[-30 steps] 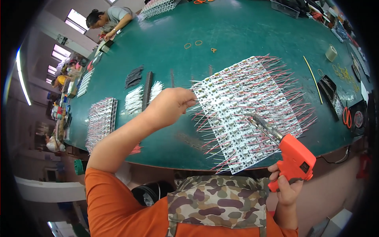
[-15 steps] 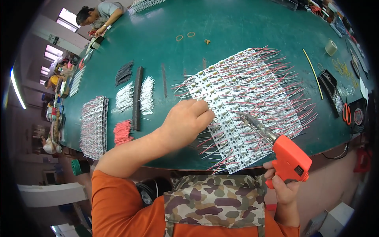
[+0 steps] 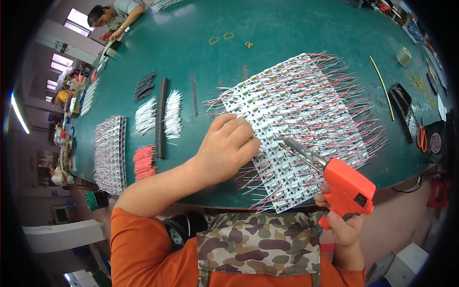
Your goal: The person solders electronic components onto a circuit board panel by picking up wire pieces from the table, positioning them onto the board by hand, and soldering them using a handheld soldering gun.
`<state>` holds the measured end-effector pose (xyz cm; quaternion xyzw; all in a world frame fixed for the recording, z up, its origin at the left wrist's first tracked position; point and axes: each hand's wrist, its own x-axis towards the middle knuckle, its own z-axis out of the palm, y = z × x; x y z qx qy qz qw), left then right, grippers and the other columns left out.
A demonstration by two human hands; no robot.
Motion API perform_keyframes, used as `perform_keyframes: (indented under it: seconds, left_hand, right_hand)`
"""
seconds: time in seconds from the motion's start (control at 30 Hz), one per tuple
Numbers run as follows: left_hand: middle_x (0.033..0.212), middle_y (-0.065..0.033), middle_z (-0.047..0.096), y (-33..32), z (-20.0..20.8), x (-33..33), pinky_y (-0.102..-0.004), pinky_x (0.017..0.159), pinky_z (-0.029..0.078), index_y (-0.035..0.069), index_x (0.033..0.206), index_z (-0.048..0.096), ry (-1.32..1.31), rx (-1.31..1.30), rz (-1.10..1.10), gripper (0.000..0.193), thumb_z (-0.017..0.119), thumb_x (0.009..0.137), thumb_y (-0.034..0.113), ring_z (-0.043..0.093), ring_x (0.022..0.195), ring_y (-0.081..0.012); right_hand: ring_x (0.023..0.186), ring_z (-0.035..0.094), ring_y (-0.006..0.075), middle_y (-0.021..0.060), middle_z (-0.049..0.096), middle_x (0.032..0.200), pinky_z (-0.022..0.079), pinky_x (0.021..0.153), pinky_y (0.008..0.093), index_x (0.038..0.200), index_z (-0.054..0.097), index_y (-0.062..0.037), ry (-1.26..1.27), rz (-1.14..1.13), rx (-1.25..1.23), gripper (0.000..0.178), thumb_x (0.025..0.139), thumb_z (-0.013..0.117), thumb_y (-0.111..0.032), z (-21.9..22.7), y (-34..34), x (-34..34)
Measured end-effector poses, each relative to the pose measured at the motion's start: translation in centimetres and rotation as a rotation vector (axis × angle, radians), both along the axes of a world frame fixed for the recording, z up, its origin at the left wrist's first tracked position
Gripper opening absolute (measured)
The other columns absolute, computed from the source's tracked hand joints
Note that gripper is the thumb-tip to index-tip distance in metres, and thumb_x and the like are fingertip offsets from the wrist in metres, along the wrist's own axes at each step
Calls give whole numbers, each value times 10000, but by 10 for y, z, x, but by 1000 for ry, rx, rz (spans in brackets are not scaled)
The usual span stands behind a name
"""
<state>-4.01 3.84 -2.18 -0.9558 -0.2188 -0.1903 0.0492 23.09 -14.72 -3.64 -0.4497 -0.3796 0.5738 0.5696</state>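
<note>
A large white sheet of joined circuit boards (image 3: pixel 262 117) lies before me on the table, with small parts in rows and red and white wires sticking out along its sides. My left hand (image 3: pixel 227 149) rests at its left edge, fingers curled and pressed together; whatever is between the fingertips is hidden. In my right hand (image 3: pixel 342 228) is a red soldering gun (image 3: pixel 350 185), gripped by its handle near the table's front edge. Its metal tip points left over the boards, close to my left fingers. Whether the tip touches a board I cannot tell.
Bundles of black (image 3: pixel 145 86), white (image 3: pixel 146 116) and red wires (image 3: pixel 144 161) lie left, beside a dark bar (image 3: pixel 161 119). Farther left stands a stack of wired boards (image 3: pixel 109 154). Orange-handled scissors (image 3: pixel 421 138) and a tape roll (image 3: pixel 403 57) are right. Another person (image 3: pixel 119 19) works at far left.
The soldering gun's tip has moved left over the boards, closer to my left hand. My left hand has shifted slightly, its knuckles a little higher. The whole view has drifted a little.
</note>
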Motion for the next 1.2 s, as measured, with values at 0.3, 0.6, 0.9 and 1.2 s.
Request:
perform_keyframes:
  seconds: [0.3, 0.6, 0.9, 1.2]
  left_hand:
    - [831, -20, 567, -2, -7, -1, -502, 1037, 377, 108, 857, 616, -4, 21, 22, 90, 611, 769, 125, 607, 932, -194]
    - [819, -28, 562, -7, -8, 4, -529, 1046, 359, 89, 836, 625, 2, 31, 46, 85, 603, 761, 123, 603, 932, -202]
    - [862, -37, 576, -10, -1, 4, -534, 1031, 384, 77, 903, 656, 94, -55, 56, 166, 629, 742, 111, 611, 960, -216]
    - [794, -61, 558, -8, 2, 9, -519, 993, 426, 61, 805, 623, 97, -78, 36, 104, 607, 724, 123, 585, 842, -242]
  right_hand:
    - [1063, 643, 290, 212, 596, 1264, 508, 926, 420, 1356, 454, 76, -179, 93, 122, 557, 836, 614, -43, -6, 3, 3]
    - [1016, 650, 263, 194, 629, 1194, 516, 898, 396, 1271, 538, 76, -405, 155, 231, 437, 841, 585, 16, -14, 4, 5]
    - [910, 650, 340, 200, 624, 1124, 514, 831, 410, 1222, 543, 51, -529, 130, 310, 473, 789, 698, -60, -27, 2, 4]
    - [888, 659, 327, 194, 638, 1090, 518, 826, 400, 1242, 523, 66, -582, 147, 299, 489, 802, 692, -64, -26, 3, 4]
